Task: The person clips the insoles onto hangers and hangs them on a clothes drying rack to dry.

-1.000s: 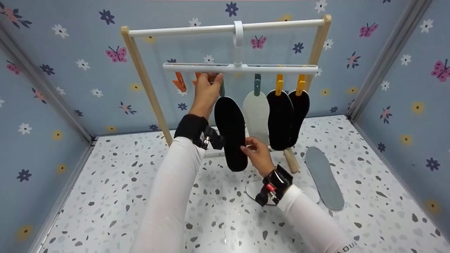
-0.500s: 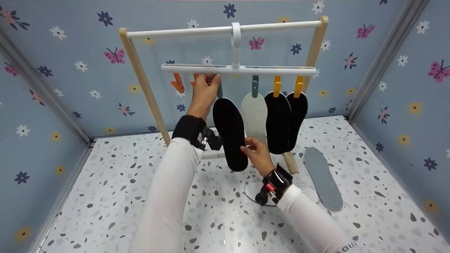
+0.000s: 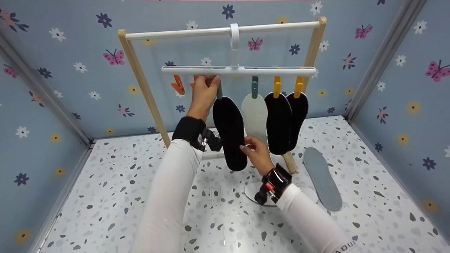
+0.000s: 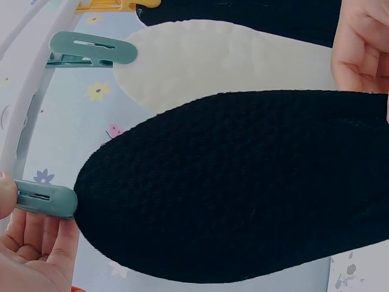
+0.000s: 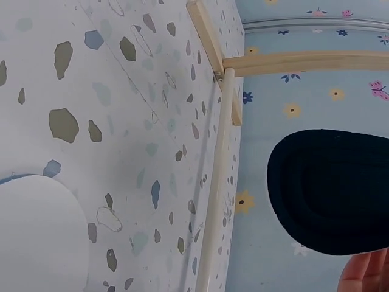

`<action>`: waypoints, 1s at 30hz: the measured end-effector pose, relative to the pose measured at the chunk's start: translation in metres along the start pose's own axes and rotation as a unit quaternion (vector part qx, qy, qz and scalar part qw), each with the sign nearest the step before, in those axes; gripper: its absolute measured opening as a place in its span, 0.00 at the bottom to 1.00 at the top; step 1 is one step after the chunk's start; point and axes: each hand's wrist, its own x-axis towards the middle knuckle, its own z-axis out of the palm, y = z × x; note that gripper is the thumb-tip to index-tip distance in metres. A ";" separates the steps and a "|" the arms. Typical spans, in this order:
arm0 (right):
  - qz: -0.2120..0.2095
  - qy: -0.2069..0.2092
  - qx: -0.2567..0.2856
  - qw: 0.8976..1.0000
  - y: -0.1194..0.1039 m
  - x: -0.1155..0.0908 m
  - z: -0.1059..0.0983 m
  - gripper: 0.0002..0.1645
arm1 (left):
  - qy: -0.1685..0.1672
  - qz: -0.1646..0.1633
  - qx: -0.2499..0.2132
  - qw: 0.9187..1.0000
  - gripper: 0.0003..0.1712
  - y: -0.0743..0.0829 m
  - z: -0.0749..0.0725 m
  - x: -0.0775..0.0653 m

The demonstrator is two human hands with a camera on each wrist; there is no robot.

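In the head view, my left hand [image 3: 204, 95] reaches up under the white hanger bar [image 3: 197, 70] and pinches a dark green clip [image 4: 47, 199] between thumb and fingers. A black insole [image 3: 230, 133] is right at the clip's lower end, its rounded top meeting the tip. Lower down, my right hand [image 3: 259, 155] pinches the insole's right edge. Beside it hangs a pale insole [image 3: 254, 116] in another green clip [image 3: 255, 87]. Further right, two yellow clips hold a black insole [image 3: 278, 124] and one more black insole [image 3: 299, 119] partly behind it.
Two orange clips hang at the bar's left, including this orange clip [image 3: 178, 86]; my left hand partly covers the other. A wooden-legged rack [image 3: 140, 77] carries the hanger. On the speckled surface lie a grey insole [image 3: 322, 179] and a white insole [image 5: 39, 234], partly under my right wrist.
The black insole's top has risen slightly to the green clip's lower end. Both hands keep nearly the same place, and the view has shifted a little.
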 end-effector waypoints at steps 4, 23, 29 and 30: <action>-0.006 -0.001 0.004 1.000 -0.003 0.001 0.002 0.09 | -0.002 -0.012 -0.011 1.000 0.16 0.001 -0.002 -0.001; -0.012 -0.009 0.017 1.000 -0.034 -0.005 0.005 0.10 | -0.013 0.012 -0.006 1.000 0.16 -0.002 -0.002 -0.005; -0.015 -0.010 0.019 1.000 -0.043 -0.008 0.007 0.10 | -0.010 0.021 -0.016 1.000 0.15 -0.004 -0.004 -0.006; -0.013 -0.010 0.021 1.000 -0.042 -0.008 0.007 0.10 | -0.011 0.021 -0.019 1.000 0.15 -0.004 -0.005 -0.006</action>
